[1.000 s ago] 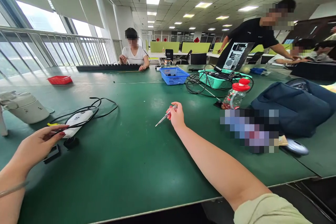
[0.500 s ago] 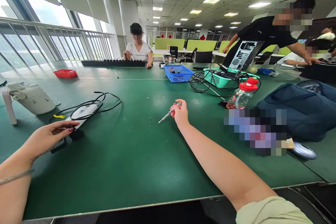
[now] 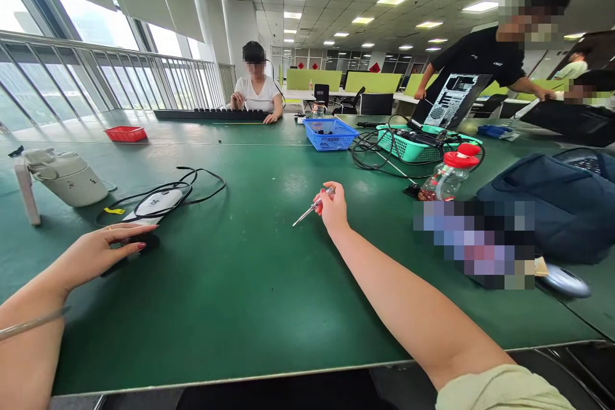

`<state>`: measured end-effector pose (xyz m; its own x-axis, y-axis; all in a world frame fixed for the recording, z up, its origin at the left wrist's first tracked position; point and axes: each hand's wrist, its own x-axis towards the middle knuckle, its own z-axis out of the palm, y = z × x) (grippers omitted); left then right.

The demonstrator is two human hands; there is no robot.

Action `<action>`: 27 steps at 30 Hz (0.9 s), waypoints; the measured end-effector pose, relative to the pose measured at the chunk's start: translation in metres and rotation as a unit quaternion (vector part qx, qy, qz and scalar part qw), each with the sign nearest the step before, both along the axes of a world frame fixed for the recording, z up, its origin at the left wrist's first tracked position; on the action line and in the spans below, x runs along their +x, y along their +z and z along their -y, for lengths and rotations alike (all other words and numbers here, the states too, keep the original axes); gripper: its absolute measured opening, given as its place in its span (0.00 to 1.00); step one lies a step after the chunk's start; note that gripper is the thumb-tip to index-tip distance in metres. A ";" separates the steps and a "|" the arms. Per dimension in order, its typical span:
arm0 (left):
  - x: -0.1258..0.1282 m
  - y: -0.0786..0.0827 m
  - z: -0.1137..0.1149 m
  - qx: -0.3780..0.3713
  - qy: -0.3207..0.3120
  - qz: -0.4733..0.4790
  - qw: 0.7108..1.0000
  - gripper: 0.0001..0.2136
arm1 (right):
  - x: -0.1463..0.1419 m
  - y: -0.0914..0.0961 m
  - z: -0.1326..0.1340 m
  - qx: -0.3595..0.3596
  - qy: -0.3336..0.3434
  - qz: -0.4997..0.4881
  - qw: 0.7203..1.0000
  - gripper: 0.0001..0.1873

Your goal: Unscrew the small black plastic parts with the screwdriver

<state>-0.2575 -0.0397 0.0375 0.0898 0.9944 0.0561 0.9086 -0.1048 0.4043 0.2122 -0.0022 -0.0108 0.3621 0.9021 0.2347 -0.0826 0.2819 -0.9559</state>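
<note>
My right hand is stretched out over the middle of the green table, fingers closed on a small screwdriver with a clear handle, its tip pointing down left. My left hand reaches out at the left, fingers extended and lying over a small black object on the table. Just beyond it lies a white power strip wrapped by a black cable.
A white kettle stands far left, a red tray behind it. A blue basket, a green basket with cables, a red-capped bottle and a dark blue bag sit right. Other people work at the far end.
My left hand has slid forward and right, now covering the small black object near the power strip. My right hand keeps the screwdriver almost still. The view shifted slightly left.
</note>
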 end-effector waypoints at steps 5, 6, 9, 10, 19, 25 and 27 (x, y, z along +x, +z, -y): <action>0.001 0.000 0.001 0.013 -0.032 -0.026 0.999 0.41 | 0.000 0.000 -0.001 0.003 0.003 -0.001 1.000 0.10; 0.000 -0.001 0.001 0.013 -0.032 -0.029 0.999 0.39 | 0.000 0.000 -0.001 0.003 0.002 -0.001 1.000 0.10; -0.001 -0.001 0.002 0.015 0.003 -0.040 0.999 0.34 | -0.001 0.001 0.000 0.002 0.001 -0.001 1.000 0.11; -0.001 0.000 0.003 0.017 0.024 -0.044 0.999 0.33 | -0.001 0.001 0.000 0.003 0.001 -0.002 1.000 0.11; 0.027 0.011 0.006 0.027 0.195 -0.159 0.967 0.28 | -0.001 0.000 -0.001 0.001 0.004 0.002 1.000 0.11; 0.043 0.013 0.009 -0.004 0.208 -0.192 0.959 0.29 | 0.000 -0.001 -0.001 0.008 0.005 0.012 1.000 0.12; 0.049 0.013 0.010 -0.022 0.213 -0.203 0.956 0.31 | 0.000 -0.002 -0.001 0.008 0.006 0.012 1.000 0.12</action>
